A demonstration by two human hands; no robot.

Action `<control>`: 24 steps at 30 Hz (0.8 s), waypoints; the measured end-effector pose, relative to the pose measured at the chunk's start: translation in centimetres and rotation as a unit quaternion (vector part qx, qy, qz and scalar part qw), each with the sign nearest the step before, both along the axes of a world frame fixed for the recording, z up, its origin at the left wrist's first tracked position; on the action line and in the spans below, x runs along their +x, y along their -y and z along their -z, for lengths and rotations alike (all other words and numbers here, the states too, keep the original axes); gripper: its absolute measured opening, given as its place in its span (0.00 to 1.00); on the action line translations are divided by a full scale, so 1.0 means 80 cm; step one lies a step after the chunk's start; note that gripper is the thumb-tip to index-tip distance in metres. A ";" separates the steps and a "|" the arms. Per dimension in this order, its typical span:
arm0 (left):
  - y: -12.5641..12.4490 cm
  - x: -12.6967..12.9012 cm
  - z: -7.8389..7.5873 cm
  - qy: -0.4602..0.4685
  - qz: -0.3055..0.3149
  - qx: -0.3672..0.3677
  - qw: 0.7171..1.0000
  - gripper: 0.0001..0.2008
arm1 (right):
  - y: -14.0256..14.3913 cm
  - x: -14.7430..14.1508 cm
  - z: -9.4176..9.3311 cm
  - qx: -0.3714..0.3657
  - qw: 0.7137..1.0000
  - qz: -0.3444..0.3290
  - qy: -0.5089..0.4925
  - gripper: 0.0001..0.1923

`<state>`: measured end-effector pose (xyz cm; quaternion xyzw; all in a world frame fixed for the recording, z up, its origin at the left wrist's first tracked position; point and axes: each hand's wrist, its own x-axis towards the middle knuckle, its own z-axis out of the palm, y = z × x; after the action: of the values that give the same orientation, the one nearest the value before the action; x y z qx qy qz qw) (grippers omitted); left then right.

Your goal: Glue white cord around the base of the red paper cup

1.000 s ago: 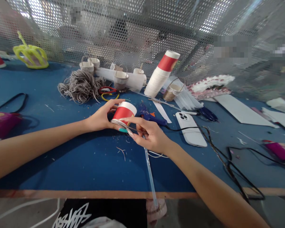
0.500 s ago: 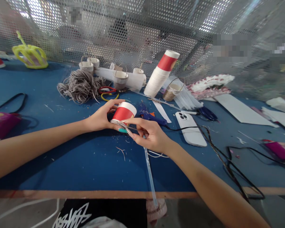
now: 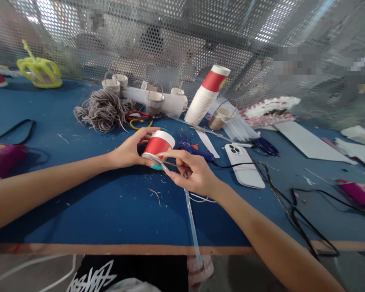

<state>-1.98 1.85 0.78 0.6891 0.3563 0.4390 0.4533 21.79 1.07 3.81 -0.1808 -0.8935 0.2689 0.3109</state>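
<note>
Since half a second ago almost nothing is shifting: the right hand [image 3: 192, 175] is curling its fingers a touch tighter under the cup's rim, and everything else is sitting as it was.

I am watching the left hand [image 3: 130, 151] gripping the red-and-white paper cup [image 3: 158, 145], which is lying tilted on its side just above the blue table [image 3: 109, 211], its bottom pointing away and to the right. The thumb is lying over the top of the cup and the fingers are wrapping beneath. The right hand is pinching a clear strip [image 3: 191, 215] against the cup's open rim; the strip is running down from the fingers toward the table edge and ending at a pinkish roll [image 3: 200, 269] below it. So the cup is sitting between both hands, touching each.

To do this well, I am judging that the left hand should be keeping the cup steady and turning it slowly, while the right thumb is pressing the strip flat along the rim without letting it twist or wrinkle.

Moving outward, a blue glue gun [image 3: 191, 148] is lying just behind the cup, with a white phone [image 3: 244, 165] to its right and black cables [image 3: 292, 202] trailing past. Farther back are a tangle of grey cord [image 3: 101, 109], a leaning stack of cups [image 3: 207, 95] and small cup baskets [image 3: 154, 101]. A yellow crown shape [image 3: 39, 71] is sitting at far left.
</note>
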 end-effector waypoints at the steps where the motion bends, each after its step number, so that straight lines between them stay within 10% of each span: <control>1: 0.000 0.000 0.000 0.002 0.000 -0.003 1.000 0.47 | 0.000 0.000 0.000 0.002 1.000 -0.001 0.001 0.19; 24: 0.003 0.000 -0.004 0.021 0.001 -0.020 1.000 0.47 | 0.000 0.002 0.001 0.045 0.999 -0.006 -0.016 0.16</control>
<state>-1.98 1.63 1.09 0.6710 0.3547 0.4459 0.4744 21.94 1.11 3.74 -0.1566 -0.9008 0.2329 0.3313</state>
